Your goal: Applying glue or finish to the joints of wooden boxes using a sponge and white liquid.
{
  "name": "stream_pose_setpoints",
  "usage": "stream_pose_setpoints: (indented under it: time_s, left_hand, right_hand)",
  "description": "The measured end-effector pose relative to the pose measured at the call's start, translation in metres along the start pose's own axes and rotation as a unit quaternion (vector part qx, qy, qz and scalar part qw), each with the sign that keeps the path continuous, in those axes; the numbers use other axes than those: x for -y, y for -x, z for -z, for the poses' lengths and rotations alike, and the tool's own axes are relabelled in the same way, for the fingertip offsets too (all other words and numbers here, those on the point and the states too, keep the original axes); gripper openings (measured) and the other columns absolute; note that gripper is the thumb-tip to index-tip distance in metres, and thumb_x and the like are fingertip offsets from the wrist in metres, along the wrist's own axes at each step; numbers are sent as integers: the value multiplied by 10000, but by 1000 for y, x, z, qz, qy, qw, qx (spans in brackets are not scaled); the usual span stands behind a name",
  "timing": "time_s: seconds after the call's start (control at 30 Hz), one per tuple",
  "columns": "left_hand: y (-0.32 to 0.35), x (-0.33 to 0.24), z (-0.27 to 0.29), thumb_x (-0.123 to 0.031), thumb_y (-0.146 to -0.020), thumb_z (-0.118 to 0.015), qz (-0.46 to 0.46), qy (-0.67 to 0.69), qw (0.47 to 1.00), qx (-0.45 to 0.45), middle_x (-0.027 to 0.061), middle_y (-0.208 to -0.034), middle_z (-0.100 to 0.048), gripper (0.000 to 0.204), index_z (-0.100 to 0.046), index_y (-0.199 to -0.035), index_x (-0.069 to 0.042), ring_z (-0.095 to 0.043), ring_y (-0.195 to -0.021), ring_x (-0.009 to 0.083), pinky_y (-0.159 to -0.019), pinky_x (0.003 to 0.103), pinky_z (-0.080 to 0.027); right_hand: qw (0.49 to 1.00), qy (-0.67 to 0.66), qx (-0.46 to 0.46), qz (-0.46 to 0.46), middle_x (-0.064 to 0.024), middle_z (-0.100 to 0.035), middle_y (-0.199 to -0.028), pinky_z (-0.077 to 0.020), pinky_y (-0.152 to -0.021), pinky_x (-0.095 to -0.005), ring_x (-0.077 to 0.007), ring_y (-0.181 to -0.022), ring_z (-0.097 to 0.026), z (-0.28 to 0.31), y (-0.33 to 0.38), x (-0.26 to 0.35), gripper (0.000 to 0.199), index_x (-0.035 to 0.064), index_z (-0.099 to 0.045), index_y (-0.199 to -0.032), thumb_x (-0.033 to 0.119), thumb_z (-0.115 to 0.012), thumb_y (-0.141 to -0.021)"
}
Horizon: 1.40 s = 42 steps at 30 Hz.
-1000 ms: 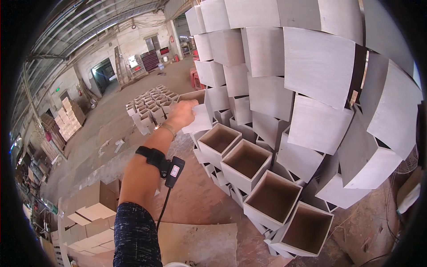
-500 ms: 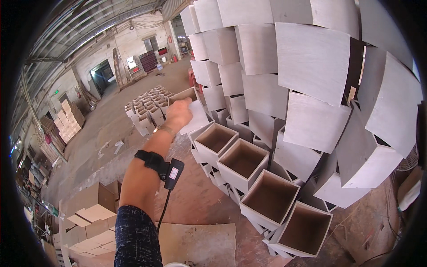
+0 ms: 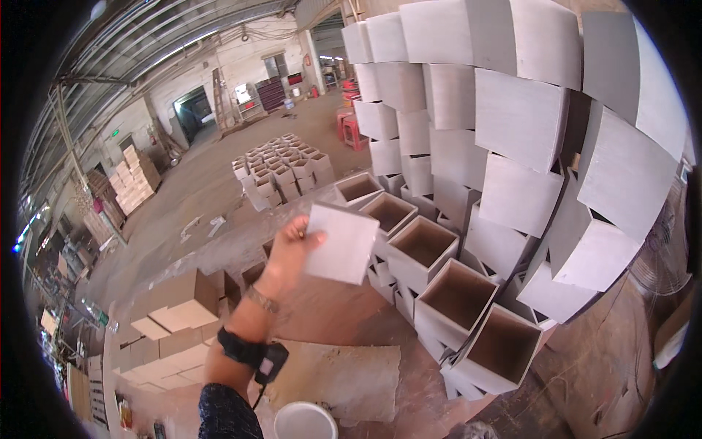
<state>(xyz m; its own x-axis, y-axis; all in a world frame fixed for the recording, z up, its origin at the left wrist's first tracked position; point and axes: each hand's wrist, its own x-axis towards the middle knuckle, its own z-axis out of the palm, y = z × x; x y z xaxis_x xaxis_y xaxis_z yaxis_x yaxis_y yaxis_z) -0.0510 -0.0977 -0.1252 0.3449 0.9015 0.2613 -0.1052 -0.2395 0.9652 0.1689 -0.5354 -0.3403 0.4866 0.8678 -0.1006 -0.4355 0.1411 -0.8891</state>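
Observation:
My left hand [image 3: 289, 252] is closed on the left edge of a white square panel [image 3: 341, 244], its thumb lying on the face turned toward me. The panel looks thin and is held tilted; its back is hidden. Just beyond and to the right runs a row of open-topped boxes, white outside and brown inside. The far box [image 3: 358, 188] stands at the row's end, and the near box [image 3: 504, 344] at the front right. My right hand does not show.
A tall stack of white boxes [image 3: 521, 121] rises on the right. Brown boxes [image 3: 175, 307] are piled at the left. A white bucket [image 3: 306, 421] stands at the lower edge beside a stained sheet [image 3: 344, 377]. More boxes [image 3: 281, 168] stand on the floor beyond, near red stools [image 3: 355, 132].
My left hand has drawn back from the far box toward me, with the white panel in it. That box now stands free at the row's end. The view has shifted left.

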Motion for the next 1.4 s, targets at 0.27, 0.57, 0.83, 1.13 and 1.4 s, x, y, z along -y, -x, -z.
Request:
stream_pose_setpoints:
  time_s: [0.27, 0.57, 0.83, 1.13, 1.4]
  left_hand:
    - [142, 9, 0, 25, -856, -596, 11, -33, 999, 5, 28, -967, -657, 188, -598, -1040, -13, -596, -857, 83, -780, 243, -486]
    - [218, -15, 23, 22, -848, -594, 76, 146, 985, -47, 52, -984, -668, 195, -601, -1042, 1, -619, -865, 113, -792, 260, -493]
    - [253, -13, 81, 21, -829, -604, 103, 187, 976, -46, 60, -967, -663, 181, -599, -1004, -23, -630, -865, 138, -798, 280, -502]
    - [258, -25, 107, 9, -832, -612, 84, 265, 959, -60, 68, -1003, -661, 247, -581, -1074, -28, -631, -898, 153, -812, 296, -511]
    - [222, -28, 97, -11, -825, -619, 122, 223, 964, -78, 68, -1007, -652, 264, -578, -1085, -15, -624, -906, 164, -829, 320, -505]
  right_hand:
    - [941, 188, 28, 279, -169, -606, -1125, -500, -903, -359, -240, -1014, -613, -104, -89, 27, 413, -18, -497, -1168, 294, -583, -912]
    - [924, -7, 250, 288, -146, -636, -1090, -475, -955, -370, -244, -1042, -614, -233, -113, 51, 368, -44, -522, -1174, 204, -610, -916]
    - [929, 37, 368, 28, -108, -652, -1044, -497, -892, -355, -229, -957, -638, -226, -59, -16, 198, 18, -609, -1055, 105, -633, -879]
    - [950, -41, 269, 153, -157, -618, -1078, -515, -877, -417, -274, -964, -624, -180, 24, -48, 293, 4, -570, -1066, 131, -675, -824]
    - [986, -64, 149, -27, -135, -631, -994, -553, -794, -406, -290, -947, -635, -141, 19, -13, 354, -4, -551, -1046, 258, -654, -832]
